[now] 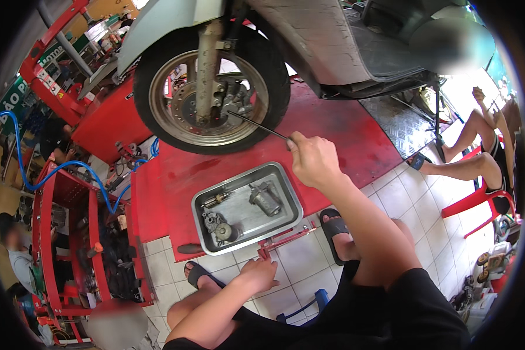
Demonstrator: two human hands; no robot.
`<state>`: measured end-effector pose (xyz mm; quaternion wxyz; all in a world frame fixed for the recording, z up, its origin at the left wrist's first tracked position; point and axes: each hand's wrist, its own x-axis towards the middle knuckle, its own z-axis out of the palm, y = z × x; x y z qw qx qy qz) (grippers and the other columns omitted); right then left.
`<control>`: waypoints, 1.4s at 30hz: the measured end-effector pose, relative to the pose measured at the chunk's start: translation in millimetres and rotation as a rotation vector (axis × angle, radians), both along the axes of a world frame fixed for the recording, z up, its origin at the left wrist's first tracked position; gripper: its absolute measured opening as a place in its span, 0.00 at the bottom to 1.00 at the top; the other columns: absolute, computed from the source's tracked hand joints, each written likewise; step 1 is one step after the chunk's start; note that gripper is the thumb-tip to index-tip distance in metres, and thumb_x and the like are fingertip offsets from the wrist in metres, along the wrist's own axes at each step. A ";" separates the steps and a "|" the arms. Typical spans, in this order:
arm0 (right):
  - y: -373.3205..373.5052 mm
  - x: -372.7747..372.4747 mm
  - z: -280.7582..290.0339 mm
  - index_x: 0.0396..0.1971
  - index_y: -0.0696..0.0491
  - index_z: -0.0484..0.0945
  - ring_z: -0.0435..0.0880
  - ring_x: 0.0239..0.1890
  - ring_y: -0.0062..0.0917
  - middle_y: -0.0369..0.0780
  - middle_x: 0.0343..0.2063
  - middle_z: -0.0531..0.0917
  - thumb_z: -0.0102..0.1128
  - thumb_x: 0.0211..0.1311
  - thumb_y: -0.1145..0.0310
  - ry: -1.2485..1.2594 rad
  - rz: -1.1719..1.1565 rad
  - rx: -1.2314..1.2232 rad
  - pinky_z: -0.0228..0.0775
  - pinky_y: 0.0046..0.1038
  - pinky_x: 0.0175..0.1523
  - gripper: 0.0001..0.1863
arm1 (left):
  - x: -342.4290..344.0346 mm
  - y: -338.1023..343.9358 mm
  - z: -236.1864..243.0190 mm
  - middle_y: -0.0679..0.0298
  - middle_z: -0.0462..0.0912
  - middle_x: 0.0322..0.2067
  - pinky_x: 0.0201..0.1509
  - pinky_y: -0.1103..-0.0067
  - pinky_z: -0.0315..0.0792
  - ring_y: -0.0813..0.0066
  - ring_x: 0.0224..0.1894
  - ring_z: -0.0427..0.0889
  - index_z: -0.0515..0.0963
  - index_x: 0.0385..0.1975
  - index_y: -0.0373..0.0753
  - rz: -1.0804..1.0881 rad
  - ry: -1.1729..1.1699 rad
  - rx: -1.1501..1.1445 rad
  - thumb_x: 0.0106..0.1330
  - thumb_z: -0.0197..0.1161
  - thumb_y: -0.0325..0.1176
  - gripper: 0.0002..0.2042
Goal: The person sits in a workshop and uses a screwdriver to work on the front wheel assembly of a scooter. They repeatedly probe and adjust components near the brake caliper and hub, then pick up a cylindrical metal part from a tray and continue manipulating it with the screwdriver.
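Note:
My right hand [315, 160] is closed around the near end of a long, thin dark rod-shaped tool [262, 126]. The tool's far end meets the brake caliper [236, 99] on the scooter's front wheel [157, 125]; its tip is too small to make out. Lower down, my left hand [259, 274] hangs over the floor just in front of a metal tray [248, 248], fingers apart and apparently holding nothing. Inside the tray lie a grey cylindrical metal part [265, 199], a slim metal part [217, 200] and a cluster of round metal parts [220, 228].
The scooter [315, 35] stands on a red lift platform [332, 128]. A dark-handled tool [189, 249] lies beside the tray. Left are a red shelf rack [46, 233] and a blue hose [58, 168]. A person sits on a red chair [466, 210] at right; other people are at left.

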<state>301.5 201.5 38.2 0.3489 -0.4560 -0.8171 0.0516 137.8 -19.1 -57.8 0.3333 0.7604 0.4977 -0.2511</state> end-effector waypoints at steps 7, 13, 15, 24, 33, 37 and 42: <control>3.6 3.5 2.7 0.33 0.55 0.76 0.82 0.22 0.47 0.48 0.17 0.80 0.54 0.68 0.66 0.073 0.099 0.103 0.72 0.46 0.29 0.08 | 2.4 -1.6 7.8 0.52 0.80 0.51 0.59 0.61 0.73 0.55 0.57 0.80 0.74 0.52 0.34 0.012 -0.001 0.025 0.65 0.66 0.51 0.26; 6.6 4.2 6.7 0.33 0.55 0.77 0.83 0.25 0.49 0.51 0.19 0.81 0.52 0.69 0.64 0.013 -0.040 -0.085 0.73 0.47 0.32 0.10 | 0.5 -1.9 5.7 0.51 0.79 0.52 0.60 0.61 0.72 0.54 0.57 0.79 0.73 0.53 0.34 0.005 -0.009 0.035 0.65 0.65 0.52 0.27; 5.6 3.5 6.7 0.33 0.55 0.77 0.83 0.25 0.50 0.51 0.19 0.81 0.52 0.69 0.64 0.003 -0.029 -0.085 0.73 0.47 0.32 0.10 | 0.7 -3.1 5.2 0.52 0.79 0.52 0.60 0.61 0.72 0.56 0.58 0.79 0.74 0.52 0.34 0.017 -0.013 0.039 0.65 0.65 0.51 0.26; 6.3 7.8 13.5 0.34 0.55 0.78 0.83 0.26 0.51 0.51 0.19 0.81 0.52 0.69 0.64 0.000 -0.008 -0.089 0.74 0.48 0.34 0.11 | 0.1 -3.3 6.0 0.52 0.80 0.52 0.59 0.62 0.73 0.55 0.57 0.79 0.74 0.52 0.34 0.010 -0.013 0.048 0.66 0.65 0.51 0.26; 4.2 15.9 21.7 0.34 0.55 0.78 0.82 0.25 0.50 0.50 0.19 0.82 0.53 0.69 0.65 -0.076 0.026 -0.088 0.72 0.48 0.33 0.09 | -4.4 -6.0 2.9 0.51 0.79 0.52 0.59 0.62 0.73 0.53 0.57 0.79 0.73 0.52 0.35 0.011 -0.013 0.040 0.65 0.65 0.52 0.27; 1.4 15.7 23.2 0.33 0.54 0.78 0.83 0.25 0.49 0.49 0.19 0.82 0.52 0.69 0.66 -0.084 -0.013 -0.067 0.72 0.46 0.32 0.09 | -7.2 -8.4 1.4 0.51 0.80 0.51 0.59 0.62 0.73 0.53 0.55 0.80 0.74 0.51 0.35 0.027 -0.020 0.051 0.65 0.66 0.52 0.26; -5.3 8.0 22.2 0.36 0.54 0.79 0.83 0.25 0.48 0.50 0.19 0.82 0.55 0.64 0.68 -0.166 -0.076 -0.089 0.73 0.46 0.32 0.07 | -6.5 -9.7 1.0 0.52 0.81 0.50 0.58 0.62 0.73 0.54 0.54 0.81 0.74 0.51 0.35 0.028 -0.015 0.058 0.65 0.66 0.51 0.25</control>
